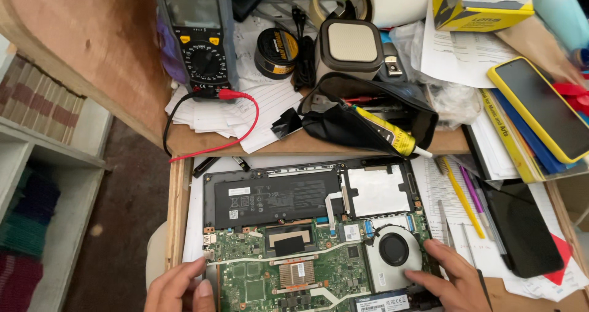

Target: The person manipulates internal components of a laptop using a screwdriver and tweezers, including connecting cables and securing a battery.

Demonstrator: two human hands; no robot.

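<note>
Head view, largest first:
- counter [307, 143] carried clutter, with a multimeter [197, 36] at the back.
- opened laptop [313, 232] lay at the near edge, battery and green board bared.
- right hand [451, 278] rested beside the round fan [393, 250], fingers apart, gripping nothing.
- left hand [178, 287] touched the laptop's left edge, fingers loosely spread.

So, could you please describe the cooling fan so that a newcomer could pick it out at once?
Start at the opened laptop lying bottom-up on the desk, between the left hand and right hand. The cooling fan sits at its right end, beside the right hand: the only round black rotor in a pale housing.
</note>
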